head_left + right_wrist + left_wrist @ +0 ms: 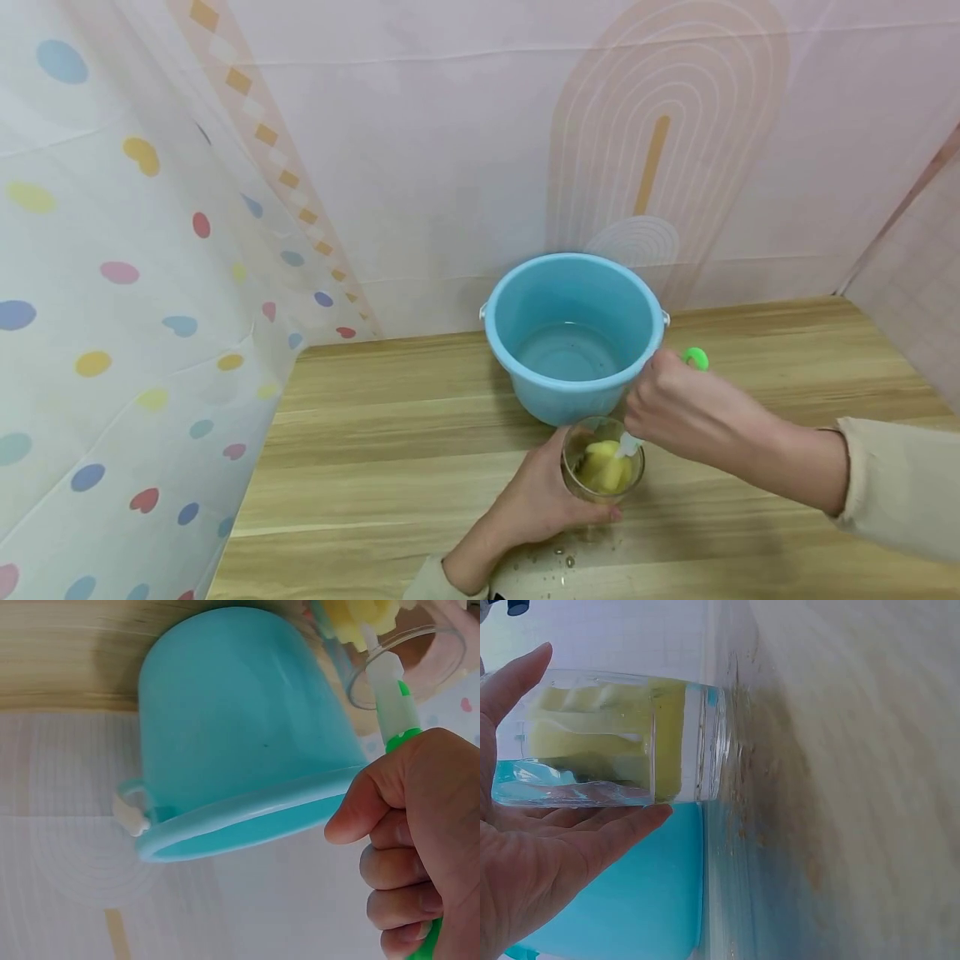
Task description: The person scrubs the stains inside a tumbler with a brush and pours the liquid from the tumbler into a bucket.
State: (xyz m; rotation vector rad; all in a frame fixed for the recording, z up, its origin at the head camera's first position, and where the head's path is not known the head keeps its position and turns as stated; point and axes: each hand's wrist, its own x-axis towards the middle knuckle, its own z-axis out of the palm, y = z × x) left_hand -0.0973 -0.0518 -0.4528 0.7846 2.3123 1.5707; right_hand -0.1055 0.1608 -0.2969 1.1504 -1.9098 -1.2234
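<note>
My left hand (536,496) grips a clear drinking glass (711,742) around its side, thumb on one side and fingers on the other. The glass stands upright near the table's front. Inside it sits the yellow sponge head (606,468) of a cup brush, pressed against the wall in the left wrist view. My right hand (697,408) holds the brush's green and white handle (396,705) in a fist above the glass, and the handle's green loop end (696,358) sticks out behind the hand. The handle leans down into the glass mouth.
A light blue bucket (573,402) with shallow water (568,352) in it stands just behind the glass, near the back wall cloth (450,167). Water drops (564,560) lie on the wooden table (360,450) in front of the glass. A dotted cloth (135,333) hangs at the left.
</note>
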